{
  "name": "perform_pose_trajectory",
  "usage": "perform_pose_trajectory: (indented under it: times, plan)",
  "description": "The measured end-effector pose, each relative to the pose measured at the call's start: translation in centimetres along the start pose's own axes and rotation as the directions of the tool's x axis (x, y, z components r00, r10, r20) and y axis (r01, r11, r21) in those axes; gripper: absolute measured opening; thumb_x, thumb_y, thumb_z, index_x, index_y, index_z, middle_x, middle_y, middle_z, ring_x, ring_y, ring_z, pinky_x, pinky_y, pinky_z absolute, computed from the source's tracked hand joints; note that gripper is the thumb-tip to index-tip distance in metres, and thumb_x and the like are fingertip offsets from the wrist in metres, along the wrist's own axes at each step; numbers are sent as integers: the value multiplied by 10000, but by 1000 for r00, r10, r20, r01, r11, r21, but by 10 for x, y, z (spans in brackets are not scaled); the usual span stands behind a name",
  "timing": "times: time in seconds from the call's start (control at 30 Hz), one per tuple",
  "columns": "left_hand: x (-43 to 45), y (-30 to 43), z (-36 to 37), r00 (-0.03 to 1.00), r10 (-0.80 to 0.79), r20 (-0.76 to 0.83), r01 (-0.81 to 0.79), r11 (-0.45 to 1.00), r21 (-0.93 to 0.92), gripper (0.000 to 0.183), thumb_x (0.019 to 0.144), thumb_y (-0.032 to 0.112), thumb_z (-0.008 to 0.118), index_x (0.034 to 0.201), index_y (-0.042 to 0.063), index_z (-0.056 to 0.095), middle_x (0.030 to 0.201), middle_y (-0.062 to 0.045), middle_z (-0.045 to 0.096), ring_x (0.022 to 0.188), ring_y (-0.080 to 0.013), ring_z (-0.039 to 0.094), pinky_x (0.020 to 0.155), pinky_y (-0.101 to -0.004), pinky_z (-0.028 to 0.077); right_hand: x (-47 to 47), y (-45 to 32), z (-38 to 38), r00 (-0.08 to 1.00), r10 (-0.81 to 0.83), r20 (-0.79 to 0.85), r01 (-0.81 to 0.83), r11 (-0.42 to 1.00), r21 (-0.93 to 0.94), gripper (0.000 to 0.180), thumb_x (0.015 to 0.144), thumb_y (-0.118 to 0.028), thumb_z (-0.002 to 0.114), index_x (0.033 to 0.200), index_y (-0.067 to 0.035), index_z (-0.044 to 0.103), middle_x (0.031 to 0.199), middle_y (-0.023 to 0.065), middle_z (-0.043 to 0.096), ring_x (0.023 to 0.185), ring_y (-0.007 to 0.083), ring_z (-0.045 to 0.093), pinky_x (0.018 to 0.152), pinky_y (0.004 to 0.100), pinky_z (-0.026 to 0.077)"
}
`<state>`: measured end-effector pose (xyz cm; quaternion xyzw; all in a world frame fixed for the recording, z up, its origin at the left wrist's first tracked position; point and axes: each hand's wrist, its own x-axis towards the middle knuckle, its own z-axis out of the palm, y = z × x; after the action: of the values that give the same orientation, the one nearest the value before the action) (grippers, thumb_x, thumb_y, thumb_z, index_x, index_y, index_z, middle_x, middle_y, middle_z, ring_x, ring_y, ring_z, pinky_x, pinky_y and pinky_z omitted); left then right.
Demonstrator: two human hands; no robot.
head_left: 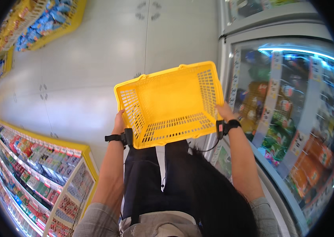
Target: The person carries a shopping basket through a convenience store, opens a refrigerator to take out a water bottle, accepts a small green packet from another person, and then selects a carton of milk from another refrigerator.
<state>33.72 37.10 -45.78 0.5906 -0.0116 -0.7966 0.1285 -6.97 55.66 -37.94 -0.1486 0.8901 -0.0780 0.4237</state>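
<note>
A yellow plastic shopping basket (170, 97) with slotted sides is held out in front of my legs, its open top towards me and nothing inside. My left hand (119, 121) grips its left end, the thumb at the rim and the other fingers hidden behind the wall. At the right end my right hand (225, 111) has hold of the rim, part of its fingers out of sight. Each wrist wears a black strap with a small dark device.
Glass-fronted drinks coolers (270, 100) line the right side. Packed shelves with yellow edging (36, 145) stand at lower left. A yellow display of blue packets (47, 25) is at upper left. Pale tiled floor (96, 59) runs between them.
</note>
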Motion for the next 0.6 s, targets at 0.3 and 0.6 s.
perform_pose_trajectory:
  times: [0.3, 0.6]
  plan:
    - [-245, 147, 95, 875, 241, 419, -345, 919, 191, 425, 827, 334, 322, 1069, 1, 431, 998, -100, 523, 879, -200, 510, 789, -305, 390, -199, -12, -68, 981, -190, 29, 181, 962, 203, 367, 702, -223, 540, 1007, -21, 513, 939, 158, 564, 891, 277, 531, 745, 325, 407]
    - [-365, 199, 94, 835, 88, 544, -351, 845, 402, 500, 819, 426, 242, 1029, 43, 484, 897, -87, 566, 740, -198, 546, 689, -311, 436, -358, -21, -34, 959, -245, -145, 284, 859, 426, 344, 714, -187, 536, 1018, -27, 514, 973, 133, 557, 893, 249, 529, 749, 318, 399]
